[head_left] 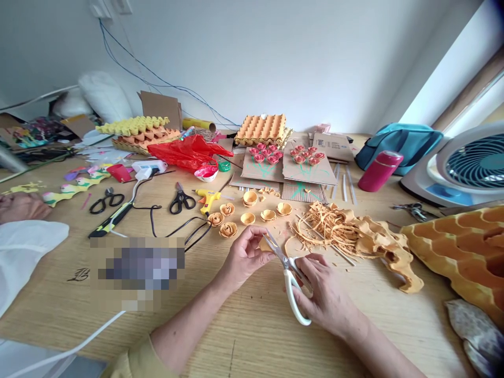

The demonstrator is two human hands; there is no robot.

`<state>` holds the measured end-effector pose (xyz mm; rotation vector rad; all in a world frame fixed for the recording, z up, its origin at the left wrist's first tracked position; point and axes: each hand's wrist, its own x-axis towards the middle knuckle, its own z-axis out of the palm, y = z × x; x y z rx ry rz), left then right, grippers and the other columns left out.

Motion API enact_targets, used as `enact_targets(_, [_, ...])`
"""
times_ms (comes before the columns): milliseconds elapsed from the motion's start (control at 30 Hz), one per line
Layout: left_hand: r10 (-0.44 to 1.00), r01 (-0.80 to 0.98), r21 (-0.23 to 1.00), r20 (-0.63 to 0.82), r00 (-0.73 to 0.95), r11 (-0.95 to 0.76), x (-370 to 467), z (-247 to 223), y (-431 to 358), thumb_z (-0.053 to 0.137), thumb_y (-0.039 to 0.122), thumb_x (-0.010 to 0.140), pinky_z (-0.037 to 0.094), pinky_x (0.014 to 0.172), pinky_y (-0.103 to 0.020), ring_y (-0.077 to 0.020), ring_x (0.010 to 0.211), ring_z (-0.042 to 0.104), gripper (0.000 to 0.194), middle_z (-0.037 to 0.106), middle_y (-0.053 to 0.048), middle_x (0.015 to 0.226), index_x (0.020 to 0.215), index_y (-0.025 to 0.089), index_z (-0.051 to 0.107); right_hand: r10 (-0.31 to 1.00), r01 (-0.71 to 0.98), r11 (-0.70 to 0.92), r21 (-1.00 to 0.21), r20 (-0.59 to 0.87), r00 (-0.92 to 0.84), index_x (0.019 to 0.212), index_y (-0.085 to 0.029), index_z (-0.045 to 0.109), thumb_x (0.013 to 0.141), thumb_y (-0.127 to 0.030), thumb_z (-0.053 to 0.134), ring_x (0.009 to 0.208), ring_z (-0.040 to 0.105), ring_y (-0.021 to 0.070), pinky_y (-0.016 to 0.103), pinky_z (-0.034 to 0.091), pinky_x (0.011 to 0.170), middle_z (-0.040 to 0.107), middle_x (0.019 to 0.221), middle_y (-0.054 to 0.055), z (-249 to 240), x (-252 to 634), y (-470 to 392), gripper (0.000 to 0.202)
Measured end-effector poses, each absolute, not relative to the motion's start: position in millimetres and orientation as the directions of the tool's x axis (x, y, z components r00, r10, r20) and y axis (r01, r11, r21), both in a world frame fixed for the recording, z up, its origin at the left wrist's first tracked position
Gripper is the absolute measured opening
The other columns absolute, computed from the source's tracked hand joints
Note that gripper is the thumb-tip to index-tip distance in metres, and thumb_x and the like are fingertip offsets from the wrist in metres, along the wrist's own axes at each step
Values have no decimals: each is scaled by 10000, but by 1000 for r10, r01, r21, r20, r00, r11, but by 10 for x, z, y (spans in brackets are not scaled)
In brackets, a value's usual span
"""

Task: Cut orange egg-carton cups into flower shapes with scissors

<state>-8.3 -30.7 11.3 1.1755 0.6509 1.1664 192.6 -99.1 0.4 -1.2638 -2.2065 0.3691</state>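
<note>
My left hand (246, 257) pinches a small orange egg-carton piece (266, 244) between thumb and fingers, near the middle of the table. In my right hand (325, 291) are white-handled scissors (291, 286), their blades pointing up and left at the piece's edge. Part of the piece is hidden behind the fingers and blades. Beyond my hands stand several orange cups, one of them a plain cup (248, 218), and rolled orange flowers (228, 229). To the right lies a pile of thin orange carton strips (326, 226).
A yellow glue gun (208, 199), black scissors (181, 199) and a cutter (112, 219) lie at left. Another person's hand (24, 207) rests at the far left. Cardboard with red flowers (262, 170) stands behind. A pink bottle (380, 171), fan (472, 163) and orange egg tray (464, 252) are right.
</note>
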Motion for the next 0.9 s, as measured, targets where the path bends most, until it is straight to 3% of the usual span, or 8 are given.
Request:
enact_targets(433, [936, -342, 936, 188, 296, -79, -121, 77, -320, 823, 199, 733, 496, 936, -319, -214, 1077, 616, 424, 654, -56, 1100, 1112, 220, 635, 874, 694, 484, -533, 328, -358, 729, -242, 371, 979, -317, 487, 640, 486, 174, 292, 403, 604, 509, 670, 0, 30, 1922, -1011, 286])
enact_targets(600, [911, -442, 887, 64, 409, 136, -162, 112, -289, 732, 268, 838, 561, 812, -312, -262, 1086, 668, 416, 612, -95, 1321, 1237, 238, 622, 924, 645, 379, -664, 301, -234, 769, -228, 447, 989, -349, 474, 653, 484, 164, 282, 426, 612, 501, 687, -7, -32, 1965, -946, 252])
enact_targets(733, [861, -538, 775, -16, 508, 332, -189, 122, -258, 684, 261, 871, 567, 776, -258, -251, 1054, 703, 377, 662, -108, 1285, 1240, 200, 640, 951, 548, 308, -778, 257, -171, 816, -214, 513, 992, -373, 466, 641, 488, 152, 275, 431, 607, 529, 717, -5, -13, 1992, -939, 242])
enact_targets(900, [801, -578, 683, -19, 598, 448, -210, 119, -235, 621, 281, 898, 548, 608, -206, -170, 827, 727, 401, 698, -122, 1211, 1288, 190, 599, 951, 460, 308, -833, 257, -172, 783, -214, 508, 975, -392, 482, 655, 506, 159, 282, 435, 617, 565, 730, 6, 42, 1984, -973, 263])
